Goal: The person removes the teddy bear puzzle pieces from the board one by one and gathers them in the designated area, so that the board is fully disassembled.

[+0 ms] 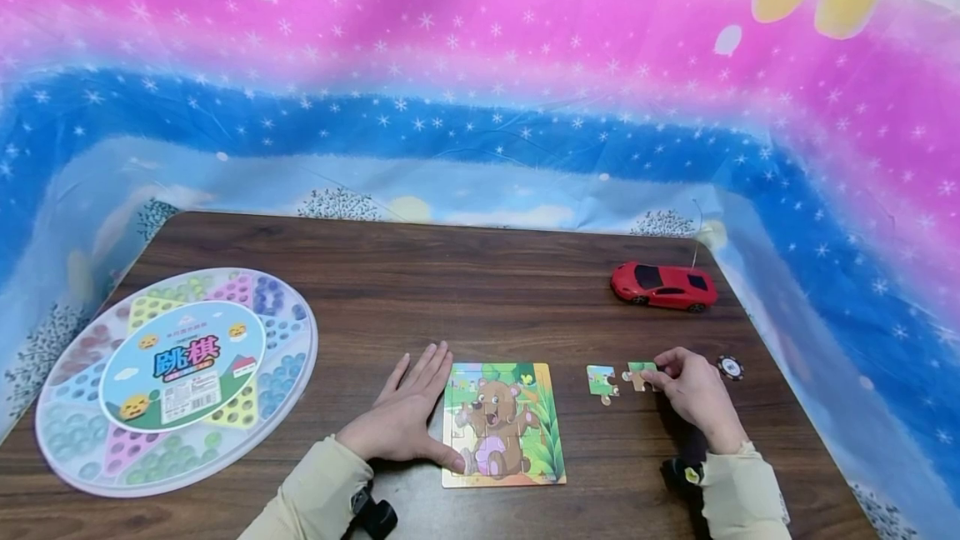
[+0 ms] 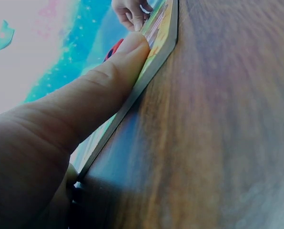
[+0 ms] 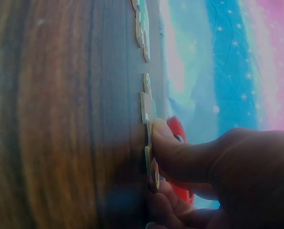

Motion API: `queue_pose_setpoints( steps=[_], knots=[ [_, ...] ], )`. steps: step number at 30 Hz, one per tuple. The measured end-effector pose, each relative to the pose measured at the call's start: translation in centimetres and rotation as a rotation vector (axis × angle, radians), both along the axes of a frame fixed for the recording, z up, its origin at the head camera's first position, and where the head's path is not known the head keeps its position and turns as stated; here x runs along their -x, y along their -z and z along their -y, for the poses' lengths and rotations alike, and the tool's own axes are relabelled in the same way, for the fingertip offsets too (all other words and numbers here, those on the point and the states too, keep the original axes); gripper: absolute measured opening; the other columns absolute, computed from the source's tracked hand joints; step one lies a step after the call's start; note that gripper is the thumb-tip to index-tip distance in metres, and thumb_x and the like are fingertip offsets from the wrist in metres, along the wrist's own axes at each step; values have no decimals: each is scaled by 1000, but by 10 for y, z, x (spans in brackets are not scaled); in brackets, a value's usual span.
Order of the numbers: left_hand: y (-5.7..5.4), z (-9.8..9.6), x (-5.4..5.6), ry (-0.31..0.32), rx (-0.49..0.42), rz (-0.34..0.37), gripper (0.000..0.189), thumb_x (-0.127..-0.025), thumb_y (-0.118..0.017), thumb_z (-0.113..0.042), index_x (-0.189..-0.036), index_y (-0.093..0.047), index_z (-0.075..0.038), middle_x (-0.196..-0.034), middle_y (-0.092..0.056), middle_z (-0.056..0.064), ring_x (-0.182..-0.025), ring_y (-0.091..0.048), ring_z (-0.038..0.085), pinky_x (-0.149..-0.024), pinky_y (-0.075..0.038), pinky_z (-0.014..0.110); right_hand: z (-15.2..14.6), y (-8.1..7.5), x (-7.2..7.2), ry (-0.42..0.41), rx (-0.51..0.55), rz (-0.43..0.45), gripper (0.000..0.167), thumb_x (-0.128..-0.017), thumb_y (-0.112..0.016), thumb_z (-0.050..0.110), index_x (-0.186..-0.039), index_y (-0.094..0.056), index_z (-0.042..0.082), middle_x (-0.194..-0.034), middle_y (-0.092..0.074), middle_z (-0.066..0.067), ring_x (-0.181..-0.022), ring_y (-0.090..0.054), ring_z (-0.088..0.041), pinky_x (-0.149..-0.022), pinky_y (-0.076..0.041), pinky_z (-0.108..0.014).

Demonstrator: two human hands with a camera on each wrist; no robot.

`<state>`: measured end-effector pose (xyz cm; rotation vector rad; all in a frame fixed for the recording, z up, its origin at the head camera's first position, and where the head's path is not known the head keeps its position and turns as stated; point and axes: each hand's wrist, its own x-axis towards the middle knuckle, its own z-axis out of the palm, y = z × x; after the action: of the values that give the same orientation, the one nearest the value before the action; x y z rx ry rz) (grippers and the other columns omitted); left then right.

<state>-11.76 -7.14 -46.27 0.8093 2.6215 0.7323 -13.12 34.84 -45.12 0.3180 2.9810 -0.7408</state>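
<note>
A square jigsaw puzzle (image 1: 504, 427) with a cartoon bear lies on the table. My left hand (image 1: 408, 415) rests flat at its left side, fingers spread. In the left wrist view, its thumb (image 2: 99, 90) lies over the puzzle's edge. My right hand (image 1: 693, 394) pinches a puzzle piece (image 1: 640, 375) by its right side, low over the tabletop. The right wrist view shows the thumb on the face of this piece (image 3: 147, 112) and fingertips at its edge. Just left of it lies another loose piece (image 1: 602, 383), partly white, blue and green.
A large round Chinese checkers set (image 1: 292, 340) with marbles lies on the left of the wooden table (image 1: 450, 290). At the back right stands a red toy car (image 1: 663, 286). A black-and-white poker chip (image 1: 730, 368) lies beyond my right hand. Patterned cloth (image 1: 480, 107) hangs behind the table.
</note>
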Motion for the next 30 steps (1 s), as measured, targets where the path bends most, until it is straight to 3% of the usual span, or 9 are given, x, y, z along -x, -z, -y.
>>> queue_pose_setpoints(
  steps=[30],
  knots=[
    [-1,0,0,-3,17,-8,136,-61,-75,-73,-155,-8,0,-162,2,13,-148,6,25,-116,9,49,4,-3,-1,4,-48,16,28,-90,-71,26,-105,-63,3,-80,-57,-6,-64,-49,-20,-56,-40,-33]
  ],
)
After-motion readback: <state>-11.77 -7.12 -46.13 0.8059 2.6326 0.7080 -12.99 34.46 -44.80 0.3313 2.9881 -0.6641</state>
